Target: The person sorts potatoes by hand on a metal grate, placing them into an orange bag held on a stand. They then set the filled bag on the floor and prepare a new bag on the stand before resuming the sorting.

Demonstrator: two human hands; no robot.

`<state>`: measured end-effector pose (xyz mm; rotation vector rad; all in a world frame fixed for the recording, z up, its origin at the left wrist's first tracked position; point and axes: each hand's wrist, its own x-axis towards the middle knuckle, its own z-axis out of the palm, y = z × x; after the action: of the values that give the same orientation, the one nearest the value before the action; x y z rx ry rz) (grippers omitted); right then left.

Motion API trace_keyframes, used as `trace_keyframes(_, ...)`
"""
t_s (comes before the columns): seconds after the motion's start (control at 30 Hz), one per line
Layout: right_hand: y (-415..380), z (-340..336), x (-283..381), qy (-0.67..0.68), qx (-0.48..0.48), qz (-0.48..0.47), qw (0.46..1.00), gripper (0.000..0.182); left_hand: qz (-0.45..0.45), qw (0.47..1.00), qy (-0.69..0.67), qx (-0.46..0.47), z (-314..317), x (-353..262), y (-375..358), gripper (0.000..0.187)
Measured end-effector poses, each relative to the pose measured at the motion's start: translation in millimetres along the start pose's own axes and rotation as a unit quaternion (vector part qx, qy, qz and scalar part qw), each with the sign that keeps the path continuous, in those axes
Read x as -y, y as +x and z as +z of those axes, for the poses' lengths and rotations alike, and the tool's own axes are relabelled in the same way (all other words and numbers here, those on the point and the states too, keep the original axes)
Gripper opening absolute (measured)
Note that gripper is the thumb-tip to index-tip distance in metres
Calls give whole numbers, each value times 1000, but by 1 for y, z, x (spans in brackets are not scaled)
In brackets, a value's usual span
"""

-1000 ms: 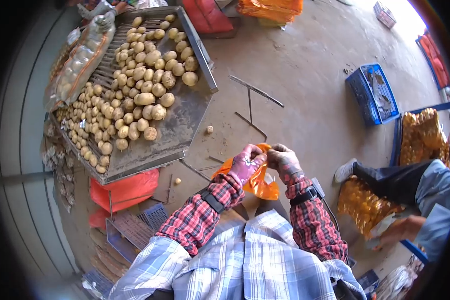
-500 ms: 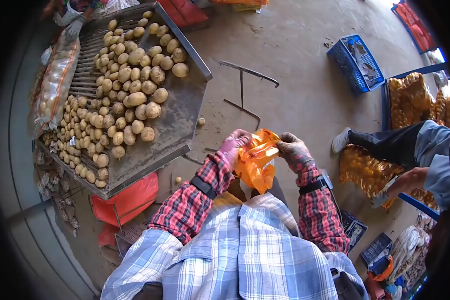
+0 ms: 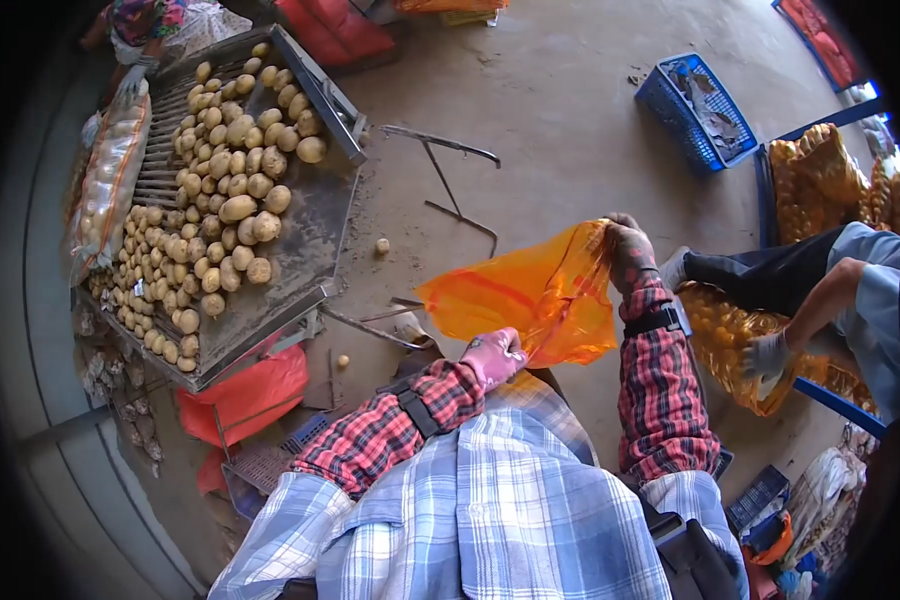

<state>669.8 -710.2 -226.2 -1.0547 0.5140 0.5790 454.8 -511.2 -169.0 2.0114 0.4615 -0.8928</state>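
Between both hands, an orange bag (image 3: 530, 300) is stretched: right hand (image 3: 625, 245) pinches its 2 o'clock edge, left hand (image 3: 495, 355) grips the lower edge. Keeping both grips firm and pulling evenly should open its mouth wide. Potatoes (image 3: 220, 190) lie at 10 o'clock.

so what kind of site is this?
Likely a potato sorting and bagging shed: potatoes on a metal sorting table, filled orange mesh sacks, and both hands spreading an orange bag over concrete floor.
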Motion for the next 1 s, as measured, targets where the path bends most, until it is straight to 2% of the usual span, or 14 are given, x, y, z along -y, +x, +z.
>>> trace_keyframes(0.07,1,2,14,-156,-19,-52,986,12,3,999,32,39,3,-6,16,29)
trace_keyframes(0.13,0,12,25,-271,31,-58,960,7,-10,997,53,-62,-19,-31,22,35)
trace_keyframes(0.2,-17,35,26,-313,31,-75,946,4,116,960,36,-251,-13,-39,52,50)
trace_keyframes(0.27,-39,56,21,-310,106,-130,936,5,168,955,31,-244,-22,-79,57,57)
trace_keyframes(0.33,-51,68,16,-287,123,-167,935,9,62,985,17,-158,-32,-99,77,44)
trace_keyframes(0.43,-66,62,40,-312,129,-191,922,15,73,973,103,-191,-48,-80,96,26)
trace_keyframes(0.5,-85,55,62,-600,152,-230,751,16,62,963,176,-194,-70,-70,93,22)
trace_keyframes(0.53,-83,50,63,-600,153,-227,752,16,45,959,207,-191,-86,-67,89,21)
trace_keyframes(0.6,-79,36,65,-798,139,-253,529,17,82,928,260,-254,-108,-36,104,21)
trace_keyframes(0.63,-73,29,69,-821,99,-250,504,17,61,933,251,-251,-123,-35,96,19)
trace_keyframes(0.8,-6,-26,82,-855,-4,-210,474,19,120,917,245,-292,-145,-5,115,18)
trace_keyframes(0.87,1,-11,86,-872,-26,-165,461,26,101,942,99,-304,-154,10,138,22)
trace_keyframes(0.93,-21,45,63,-826,-39,-318,463,50,161,933,100,-307,-160,20,147,19)
trace_keyframes(1.0,-19,102,32,-783,42,-346,515,78,173,952,13,-253,-162,3,145,15)
